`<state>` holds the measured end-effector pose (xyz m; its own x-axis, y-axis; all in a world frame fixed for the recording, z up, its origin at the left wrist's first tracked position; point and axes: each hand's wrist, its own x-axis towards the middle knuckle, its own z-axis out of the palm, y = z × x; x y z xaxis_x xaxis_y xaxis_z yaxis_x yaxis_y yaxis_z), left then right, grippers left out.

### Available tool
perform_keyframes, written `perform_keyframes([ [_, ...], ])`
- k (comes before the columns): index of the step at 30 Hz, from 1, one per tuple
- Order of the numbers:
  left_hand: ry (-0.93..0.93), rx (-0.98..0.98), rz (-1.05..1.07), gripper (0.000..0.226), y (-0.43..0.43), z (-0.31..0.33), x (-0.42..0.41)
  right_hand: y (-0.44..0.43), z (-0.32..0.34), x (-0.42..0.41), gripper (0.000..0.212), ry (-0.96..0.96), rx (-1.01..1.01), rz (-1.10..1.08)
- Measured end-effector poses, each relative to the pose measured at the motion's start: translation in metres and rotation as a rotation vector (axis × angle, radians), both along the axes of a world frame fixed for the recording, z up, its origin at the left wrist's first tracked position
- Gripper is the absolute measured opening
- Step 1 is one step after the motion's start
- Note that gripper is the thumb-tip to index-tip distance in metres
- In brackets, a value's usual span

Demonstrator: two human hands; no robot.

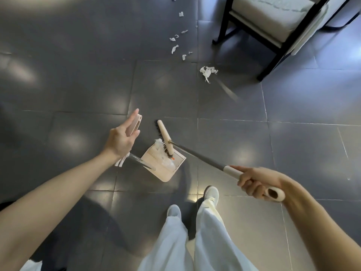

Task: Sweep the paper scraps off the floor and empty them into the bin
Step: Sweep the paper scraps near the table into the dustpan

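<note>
The floor (78, 85) is laid in large dark grey glossy tiles with pale grout lines, and soft patches of light reflect off it. At the left, a bare forearm reaches in to the left hand (122, 136). Its fingers are nearly straight and held close together, lying along the beige plastic grip of the dustpan's handle (137, 122); the thumb points out beside the grip, and I cannot tell whether it closes on it. A blurred silver shaft runs from below that wrist to the beige rectangular plastic dustpan (166, 173), which sits on the floor just ahead of the person's feet and holds several white paper scraps. The broom's long beige head with dark bristles (165, 136) rests over the pan's far edge, bristles touching the scraps inside. Farther away, a loose trail of small torn white paper scraps (174, 48) lies on the tiles, with a larger crumpled clump (207, 72) to its right. Below, pale trousers and two pale shoes (212, 193) stand on the tiles. The broom's grey metal pole (197, 157) slants down to the right hand (256, 184), whose fingers are curled tightly round its beige grip. At the upper right stands a black-framed chair with a pale cushion (273, 18).
</note>
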<state>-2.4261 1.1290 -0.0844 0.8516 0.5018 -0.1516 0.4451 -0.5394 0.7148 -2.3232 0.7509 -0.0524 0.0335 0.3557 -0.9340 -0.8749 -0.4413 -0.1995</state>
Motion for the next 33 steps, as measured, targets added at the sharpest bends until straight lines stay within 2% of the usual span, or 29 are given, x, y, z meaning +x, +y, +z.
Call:
perform_keyframes([
  [6,-0.092,-0.022,0.008,0.063,0.015,0.015,0.085,-0.001,0.019,0.092,0.065,-0.085,0.011,-0.098],
  [16,-0.179,0.049,0.039,0.068,0.028,0.018,0.319,0.012,0.04,0.32,0.062,-0.155,0.039,-0.285],
  [20,-0.241,0.066,0.061,0.066,0.037,0.02,0.403,0.04,0.038,0.401,0.068,-0.321,-0.04,-0.196],
  [24,-0.217,0.081,0.045,0.067,0.053,0.01,0.483,0.081,0.014,0.478,0.073,-0.514,-0.156,-0.031],
  [27,-0.206,0.06,0.004,0.067,0.068,-0.005,0.541,0.111,-0.015,0.534,0.074,-0.568,-0.209,-0.007],
  [30,-0.159,0.041,-0.03,0.067,0.083,-0.02,0.595,0.136,-0.045,0.579,0.065,-0.58,-0.258,0.032],
  [33,-0.132,0.033,-0.051,0.066,0.099,-0.026,0.642,0.152,-0.07,0.614,0.039,-0.466,-0.269,-0.017],
])
